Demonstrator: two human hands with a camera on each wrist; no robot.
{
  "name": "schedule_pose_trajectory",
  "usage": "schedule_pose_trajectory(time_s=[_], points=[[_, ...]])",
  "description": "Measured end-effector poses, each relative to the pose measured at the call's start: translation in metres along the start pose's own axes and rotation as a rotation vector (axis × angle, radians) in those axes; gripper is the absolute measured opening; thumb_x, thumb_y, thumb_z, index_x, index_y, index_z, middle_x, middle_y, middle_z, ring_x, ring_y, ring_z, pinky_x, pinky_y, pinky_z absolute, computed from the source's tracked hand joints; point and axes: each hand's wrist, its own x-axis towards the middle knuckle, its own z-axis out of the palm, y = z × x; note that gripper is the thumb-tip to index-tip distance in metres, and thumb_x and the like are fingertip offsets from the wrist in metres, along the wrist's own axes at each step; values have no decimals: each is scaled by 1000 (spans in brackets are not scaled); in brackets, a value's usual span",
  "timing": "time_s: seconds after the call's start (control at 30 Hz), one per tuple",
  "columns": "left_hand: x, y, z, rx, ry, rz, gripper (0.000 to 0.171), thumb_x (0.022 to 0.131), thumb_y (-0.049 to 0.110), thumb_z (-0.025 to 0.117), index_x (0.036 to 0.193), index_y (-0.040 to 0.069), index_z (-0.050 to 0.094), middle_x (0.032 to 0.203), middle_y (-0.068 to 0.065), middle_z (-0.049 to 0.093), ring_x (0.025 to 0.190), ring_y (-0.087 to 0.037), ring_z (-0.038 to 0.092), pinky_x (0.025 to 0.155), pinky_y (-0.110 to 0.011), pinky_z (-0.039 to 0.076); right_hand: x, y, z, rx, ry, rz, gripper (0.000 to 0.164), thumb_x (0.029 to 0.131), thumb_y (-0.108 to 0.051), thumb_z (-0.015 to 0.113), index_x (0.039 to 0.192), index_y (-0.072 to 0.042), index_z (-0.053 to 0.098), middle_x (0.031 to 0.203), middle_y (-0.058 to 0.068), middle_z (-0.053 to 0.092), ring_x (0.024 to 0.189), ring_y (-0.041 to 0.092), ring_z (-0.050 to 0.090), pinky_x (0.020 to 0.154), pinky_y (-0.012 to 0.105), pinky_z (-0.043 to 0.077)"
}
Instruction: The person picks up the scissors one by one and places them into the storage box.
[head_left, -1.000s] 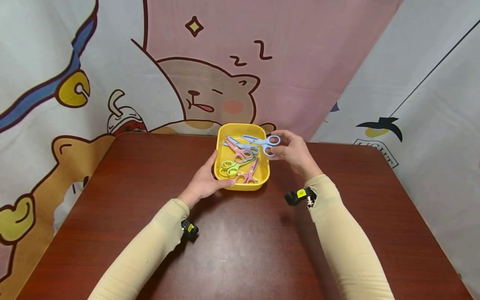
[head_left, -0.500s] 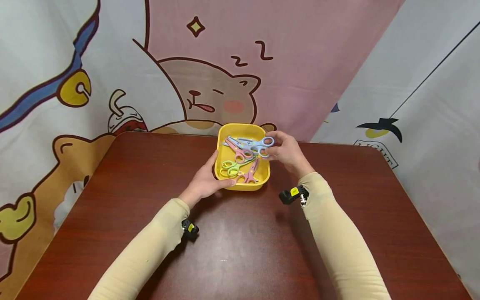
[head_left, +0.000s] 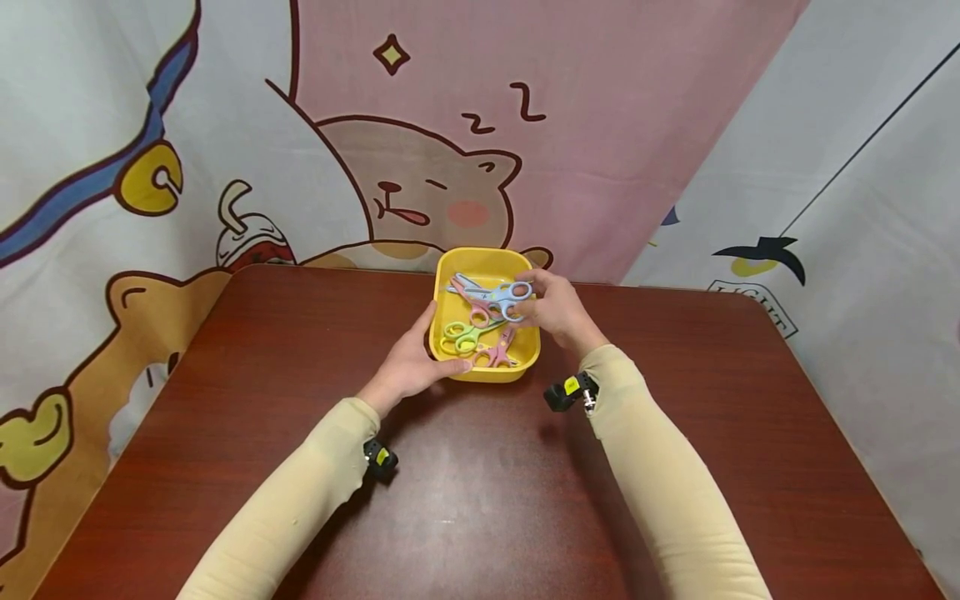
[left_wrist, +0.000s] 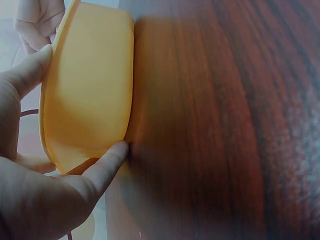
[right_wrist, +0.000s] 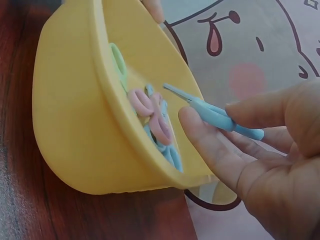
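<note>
In the head view, a yellow plastic bin (head_left: 487,375) sits at the far middle of the table. My left hand (head_left: 407,367) grips its left side, thumb over the front rim. Over the bin's right part, my right hand (head_left: 558,310) pinches light-blue scissors (right_wrist: 212,115) by the handles between thumb and fingers. Their blades point left into the bin, above the others in the right wrist view. Inside lie green scissors (head_left: 463,342), pink scissors (head_left: 495,358) at the front, and a second pink pair (head_left: 478,314) partly covered. Another blue pair is mostly hidden under the held one.
The brown wooden table (head_left: 465,492) spreads around the bin. Directly behind its far edge hangs a printed curtain (head_left: 600,133) with cartoon bears. Small black cameras are strapped at both wrists.
My right hand has moved left and slightly down, carrying the blue scissors from the bin's right rim to above the scissors inside. My left hand has stayed on the bin.
</note>
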Motion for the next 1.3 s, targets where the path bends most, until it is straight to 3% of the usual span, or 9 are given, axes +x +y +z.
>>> schedule_pose_trajectory(time_s=[0.3, 0.97, 1.3], points=[[0, 0, 0, -3, -1, 4, 119, 81, 31, 90, 168, 18, 10, 169, -13, 28, 149, -30, 34, 121, -52, 29, 3, 2, 12, -76, -7, 0, 55, 89, 11, 71, 141, 2, 55, 129, 23, 56, 94, 33, 65, 90, 57, 57], [-2, 0, 0, 18, 3, -20, 119, 81, 34, 89, 168, 19, 9, 169, -12, 26, 152, -30, 31, 122, -52, 27, 9, 7, 26, -130, -16, 24, 56, 92, 7, 69, 145, 2, 52, 128, 22, 53, 89, 31, 67, 86, 48, 60], [-1, 1, 1, 13, 2, -19, 119, 81, 34, 89, 168, 20, 10, 169, -11, 27, 151, -30, 32, 122, -52, 28, 10, 4, 26, -172, -21, 47, 62, 92, 6, 69, 150, 2, 47, 134, 23, 56, 105, 35, 63, 90, 48, 59]])
